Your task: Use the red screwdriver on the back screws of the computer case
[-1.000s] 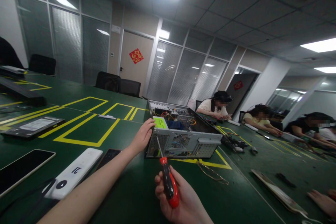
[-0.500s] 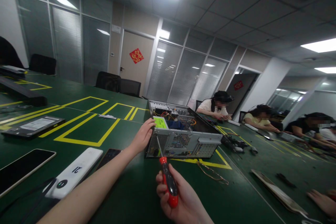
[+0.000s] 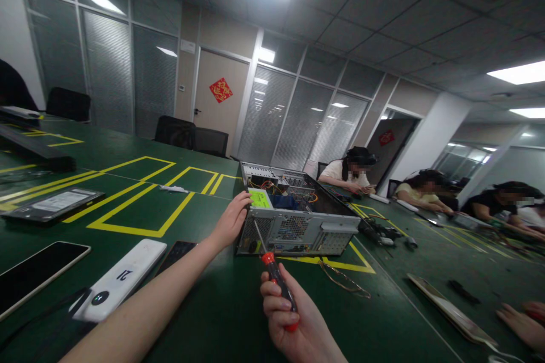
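Note:
An opened desktop computer case [image 3: 315, 235] lies on its side on the green table, its back panel facing me. Inside show cables and a power supply with a bright yellow-green label [image 3: 259, 198]. My left hand [image 3: 232, 218] grips the case's left rear corner, fingers curled over the top edge beside the label. In my right hand [image 3: 289, 312] is a red and black screwdriver [image 3: 279, 281], held by its handle. Its shaft slants up and left to the perforated power supply area of the back panel; whether the tip sits on a screw is too small to tell.
On the left lie a hard drive [image 3: 55, 205], a phone [image 3: 42, 275] and a white power bank [image 3: 121, 281] with a cable. Glasses [image 3: 344, 279] lie in front of the case. Black cables [image 3: 378, 232] lie to its right. Several people sit along the table; another person's hand [image 3: 522, 323] is at lower right.
My right hand and the screwdriver's handle have shifted slightly right, with the fingers wrapped further round the handle. The left hand and the case have stayed in place.

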Motion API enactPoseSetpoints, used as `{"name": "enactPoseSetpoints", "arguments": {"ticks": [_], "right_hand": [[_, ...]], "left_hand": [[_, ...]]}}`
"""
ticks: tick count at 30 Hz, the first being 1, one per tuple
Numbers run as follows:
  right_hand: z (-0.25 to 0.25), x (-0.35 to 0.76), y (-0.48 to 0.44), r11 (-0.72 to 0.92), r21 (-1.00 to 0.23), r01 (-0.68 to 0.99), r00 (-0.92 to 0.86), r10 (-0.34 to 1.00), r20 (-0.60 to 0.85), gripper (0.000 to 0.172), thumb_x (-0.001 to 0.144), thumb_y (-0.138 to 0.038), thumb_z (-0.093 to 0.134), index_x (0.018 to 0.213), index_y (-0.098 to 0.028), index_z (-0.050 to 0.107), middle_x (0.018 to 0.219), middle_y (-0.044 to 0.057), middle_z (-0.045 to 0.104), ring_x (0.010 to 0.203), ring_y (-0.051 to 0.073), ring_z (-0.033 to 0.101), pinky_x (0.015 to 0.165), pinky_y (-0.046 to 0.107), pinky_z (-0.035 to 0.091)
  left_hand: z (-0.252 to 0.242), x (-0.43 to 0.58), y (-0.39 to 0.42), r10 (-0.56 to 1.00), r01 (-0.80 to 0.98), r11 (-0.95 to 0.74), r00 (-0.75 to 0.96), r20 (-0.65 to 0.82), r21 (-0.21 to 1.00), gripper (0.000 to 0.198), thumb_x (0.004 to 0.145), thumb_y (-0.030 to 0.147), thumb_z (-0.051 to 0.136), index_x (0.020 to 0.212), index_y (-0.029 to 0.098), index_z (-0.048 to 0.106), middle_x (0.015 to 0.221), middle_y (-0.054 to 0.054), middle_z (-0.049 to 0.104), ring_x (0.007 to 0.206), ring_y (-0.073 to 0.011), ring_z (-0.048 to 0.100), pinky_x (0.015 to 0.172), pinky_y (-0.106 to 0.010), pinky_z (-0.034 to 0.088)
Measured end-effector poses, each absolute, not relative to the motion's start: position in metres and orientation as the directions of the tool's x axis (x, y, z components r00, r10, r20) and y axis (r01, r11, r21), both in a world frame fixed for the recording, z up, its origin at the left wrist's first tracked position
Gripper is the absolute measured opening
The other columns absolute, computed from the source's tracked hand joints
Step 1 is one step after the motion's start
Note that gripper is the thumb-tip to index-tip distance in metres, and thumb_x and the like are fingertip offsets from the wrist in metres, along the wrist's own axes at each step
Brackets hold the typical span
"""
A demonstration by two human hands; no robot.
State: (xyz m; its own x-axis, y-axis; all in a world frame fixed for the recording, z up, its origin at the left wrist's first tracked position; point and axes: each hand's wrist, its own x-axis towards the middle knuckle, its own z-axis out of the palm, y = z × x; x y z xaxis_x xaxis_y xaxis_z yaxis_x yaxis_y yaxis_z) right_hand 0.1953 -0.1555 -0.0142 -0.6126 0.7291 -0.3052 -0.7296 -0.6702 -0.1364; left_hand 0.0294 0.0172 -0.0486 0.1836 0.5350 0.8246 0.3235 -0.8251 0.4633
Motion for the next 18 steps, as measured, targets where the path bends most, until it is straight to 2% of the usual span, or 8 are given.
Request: {"name": "enactPoseSetpoints", "arguments": {"ticks": [4,7,18], "right_hand": [[-0.033,0.202,-0.158,-0.702,-0.268,-0.659,-0.602,0.707,-0.371,0.031,0.083,-0.04,0.054,0.084,-0.009,0.052,0.056,-0.007,0.04,0.038,-0.001,0.031,0.031,0.006,0.017],[-0.052,0.206,-0.159,-0.736,-0.32,-0.597,-0.58,0.671,-0.462,0.035,0.082,-0.043,0.054,0.087,-0.009,0.055,0.056,-0.006,0.043,0.038,-0.001,0.032,0.032,0.007,0.016],[-0.083,0.201,-0.147,-0.765,-0.284,-0.579,-0.528,0.617,-0.584,0.039,0.087,-0.044,0.044,0.082,-0.007,0.056,0.054,-0.003,0.046,0.037,0.001,0.036,0.032,0.007,0.02]], "left_hand": [[-0.049,0.029,0.017,0.532,0.329,-0.826,0.184,0.826,0.458,0.033,0.094,0.032,0.028,0.115,0.02,0.049,0.131,-0.01,0.046,0.13,-0.0204,0.035,0.109,-0.044,0.028],[-0.048,0.029,0.016,0.531,0.335,-0.825,0.18,0.828,0.456,0.034,0.094,0.033,0.027,0.116,0.02,0.049,0.131,-0.01,0.046,0.129,-0.0205,0.035,0.108,-0.045,0.029],[-0.047,0.029,0.015,0.538,0.328,-0.822,0.184,0.822,0.465,0.032,0.094,0.031,0.027,0.114,0.019,0.049,0.131,-0.01,0.046,0.129,-0.0207,0.035,0.109,-0.045,0.028]]}}
